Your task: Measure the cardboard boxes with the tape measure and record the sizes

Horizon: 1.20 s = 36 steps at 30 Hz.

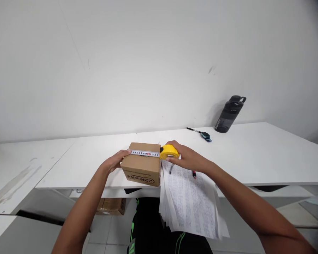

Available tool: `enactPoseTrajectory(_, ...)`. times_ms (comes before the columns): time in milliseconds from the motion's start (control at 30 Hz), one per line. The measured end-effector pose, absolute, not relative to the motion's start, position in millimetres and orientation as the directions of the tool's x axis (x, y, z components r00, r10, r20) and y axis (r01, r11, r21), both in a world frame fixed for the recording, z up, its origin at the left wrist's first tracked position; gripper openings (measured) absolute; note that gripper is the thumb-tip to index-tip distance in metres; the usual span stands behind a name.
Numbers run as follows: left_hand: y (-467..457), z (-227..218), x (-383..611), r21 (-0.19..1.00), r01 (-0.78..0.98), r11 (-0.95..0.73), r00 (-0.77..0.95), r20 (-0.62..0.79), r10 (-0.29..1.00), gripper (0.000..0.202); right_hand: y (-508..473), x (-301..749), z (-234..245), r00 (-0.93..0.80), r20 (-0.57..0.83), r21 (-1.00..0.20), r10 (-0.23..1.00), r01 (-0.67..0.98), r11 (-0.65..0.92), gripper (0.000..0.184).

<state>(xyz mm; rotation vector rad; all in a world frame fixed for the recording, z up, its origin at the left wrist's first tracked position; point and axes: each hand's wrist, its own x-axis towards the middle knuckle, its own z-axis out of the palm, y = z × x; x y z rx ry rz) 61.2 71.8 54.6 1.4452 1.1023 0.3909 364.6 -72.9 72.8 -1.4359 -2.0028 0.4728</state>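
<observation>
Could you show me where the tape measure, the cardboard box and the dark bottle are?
tape measure (pixel 169 151), head view, on its yellow case.
cardboard box (pixel 141 161), head view, on its brown top.
dark bottle (pixel 226 118), head view, on the middle of its body.

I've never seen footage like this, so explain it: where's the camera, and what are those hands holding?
There is no machine: a person wears one camera on the head, looking down at their own bare arms. The left hand rests against the left side of a cardboard box on a white table. The right hand grips a yellow tape measure, its blade stretched across the box top. Printed sheets hang over the table edge; a dark bottle and a pen sit farther back.
</observation>
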Motion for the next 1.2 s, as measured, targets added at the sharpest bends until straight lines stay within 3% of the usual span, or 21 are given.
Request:
enactPoseTrajectory(133,68.2,46.3,61.4,0.933,0.308,0.187,0.462,-0.318,0.828,0.064,-75.2,368.5,63.8,-0.197,0.326,-0.591,0.925,0.72,0.362,0.039)
enactPoseTrajectory(467,62.3,76.1,65.8,0.904,0.424,-0.052,0.331,-0.102,0.938,0.044,-77.4,364.7,58.5,-0.155,0.455,-0.389,0.877,0.852,0.352,0.037)
enactPoseTrajectory(667,45.2,97.9,56.8,0.932,0.336,-0.133,0.275,0.038,0.961,0.042,-96.6,368.3,61.1,-0.053,0.536,-0.497,0.843,0.787,0.366,0.041)
enactPoseTrajectory(800,48.9,108.9,61.6,0.935,0.314,-0.162,0.325,0.054,0.944,0.041,-135.8,327.4,47.8,-0.044,0.699,-0.477,0.714,0.715,0.511,0.041)
enactPoseTrajectory(900,66.1,115.6,88.0,0.912,0.355,-0.204,0.437,0.031,0.899,0.041,-158.5,270.9,35.2,0.045,0.814,-0.454,0.58,0.672,0.585,0.055)
enactPoseTrajectory(967,79.7,116.4,111.5,0.865,0.429,-0.262,0.525,-0.003,0.851,0.041,-162.1,236.1,29.4,0.064,0.819,-0.436,0.57,0.714,0.548,0.057)
enactPoseTrajectory(1067,93.2,110.1,140.9,0.749,0.549,-0.371,0.59,-0.033,0.806,0.036,-150.1,204.7,26.7,0.089,0.777,-0.43,0.623,0.798,0.422,0.042)
enactPoseTrajectory(1200,91.7,96.6,150.2,0.683,0.569,-0.459,0.647,-0.027,0.762,0.033,-122.7,197.2,33.3,0.104,0.704,-0.397,0.702,0.877,0.269,0.042)
